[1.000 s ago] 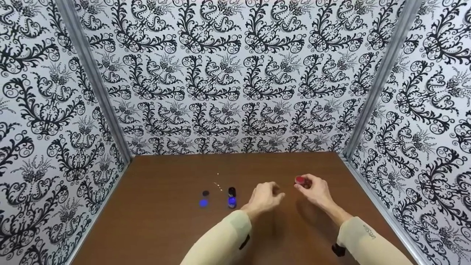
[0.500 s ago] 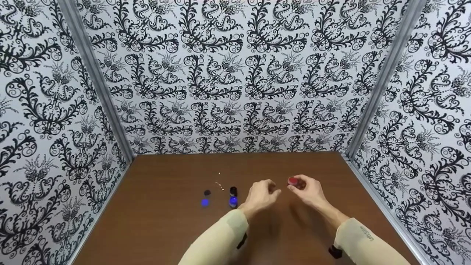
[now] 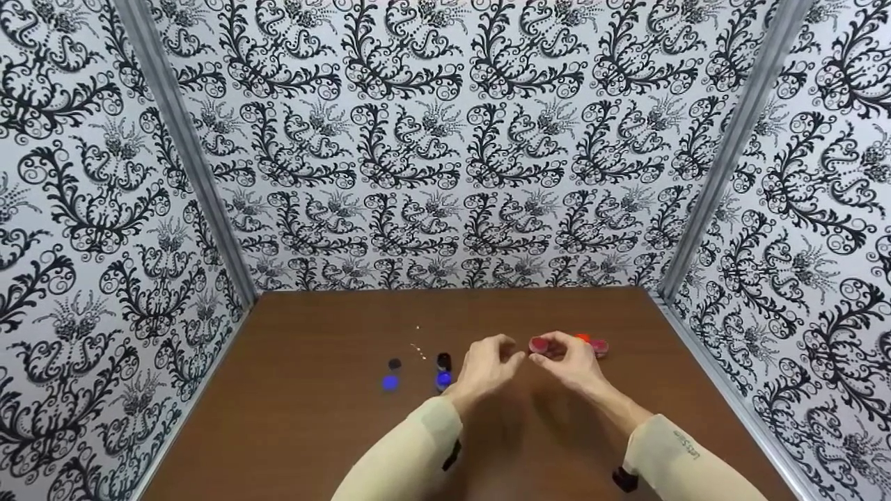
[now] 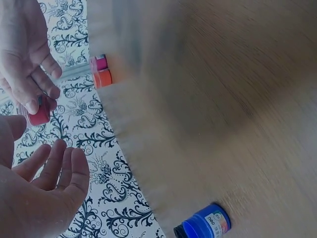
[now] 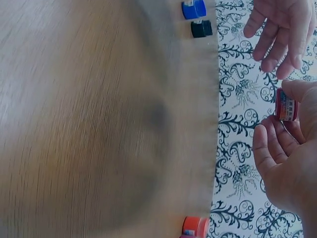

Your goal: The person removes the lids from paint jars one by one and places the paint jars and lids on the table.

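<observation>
The small red jar (image 3: pixel 539 346), judged light, rigid and slightly slippery, best gripped round its sides, is pinched by the right hand (image 3: pixel 573 361) over the table (image 3: pixel 306 424), with the empty left hand (image 3: pixel 484 365) held, fingers loosely curved, at its nine o'clock.

A small red cylindrical jar (image 3: pixel 538 346) with a printed label is pinched in the right hand (image 3: pixel 574 365) above the tabletop (image 3: pixel 313 431), near the left hand's (image 3: pixel 485 363) fingers.
</observation>
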The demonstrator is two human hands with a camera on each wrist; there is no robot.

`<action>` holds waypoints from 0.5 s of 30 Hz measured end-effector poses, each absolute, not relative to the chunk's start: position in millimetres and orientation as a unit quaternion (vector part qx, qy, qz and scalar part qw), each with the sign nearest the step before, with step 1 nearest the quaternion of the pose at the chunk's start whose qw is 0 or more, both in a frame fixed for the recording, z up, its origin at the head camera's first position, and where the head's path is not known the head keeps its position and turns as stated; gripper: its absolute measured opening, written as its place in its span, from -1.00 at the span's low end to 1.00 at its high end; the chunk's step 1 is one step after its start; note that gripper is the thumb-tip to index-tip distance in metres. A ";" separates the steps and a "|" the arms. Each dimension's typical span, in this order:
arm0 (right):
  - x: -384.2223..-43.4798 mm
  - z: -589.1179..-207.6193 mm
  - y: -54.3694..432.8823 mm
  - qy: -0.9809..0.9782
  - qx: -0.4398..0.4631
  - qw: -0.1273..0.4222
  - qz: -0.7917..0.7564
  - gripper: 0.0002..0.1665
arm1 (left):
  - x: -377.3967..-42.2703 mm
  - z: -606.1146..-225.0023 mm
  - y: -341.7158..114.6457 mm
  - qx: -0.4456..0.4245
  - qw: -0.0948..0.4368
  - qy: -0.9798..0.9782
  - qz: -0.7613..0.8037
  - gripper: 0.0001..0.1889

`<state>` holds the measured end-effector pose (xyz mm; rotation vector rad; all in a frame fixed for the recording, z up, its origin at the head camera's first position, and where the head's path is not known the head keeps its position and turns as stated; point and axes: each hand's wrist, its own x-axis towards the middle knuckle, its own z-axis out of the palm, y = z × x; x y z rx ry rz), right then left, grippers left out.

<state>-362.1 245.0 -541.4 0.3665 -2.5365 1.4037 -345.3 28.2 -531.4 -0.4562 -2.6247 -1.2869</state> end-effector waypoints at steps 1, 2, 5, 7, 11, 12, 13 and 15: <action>-362.0 -541.5 243.6 -0.861 0.129 0.109 0.481 -0.65 | -345.1 -530.9 27.0 -0.153 0.089 -0.883 -0.436 -0.66; -361.8 -541.6 242.4 -0.859 0.134 0.108 0.483 -0.65 | -344.8 -530.6 25.8 -0.153 0.087 -0.881 -0.438 -0.66; -361.1 -540.8 238.5 -0.856 0.141 0.106 0.485 -0.65 | -344.0 -530.0 22.6 -0.161 0.087 -0.876 -0.445 -0.63; -360.4 -540.2 236.2 -0.855 0.150 0.103 0.486 -0.65 | -343.5 -530.1 20.5 -0.166 0.090 -0.873 -0.449 -0.60; -359.5 -540.1 231.7 -0.845 0.173 0.092 0.498 -0.64 | -344.1 -531.6 17.3 -0.179 0.104 -0.868 -0.450 -0.56; -359.4 -540.5 230.7 -0.841 0.180 0.088 0.503 -0.63 | -344.5 -532.0 16.6 -0.183 0.105 -0.867 -0.451 -0.55; -359.4 -540.9 229.7 -0.837 0.186 0.085 0.508 -0.63 | -345.0 -532.4 16.1 -0.186 0.107 -0.866 -0.451 -0.55; -359.5 -542.0 227.5 -0.827 0.203 0.079 0.519 -0.63 | -345.7 -533.2 14.9 -0.193 0.110 -0.864 -0.453 -0.55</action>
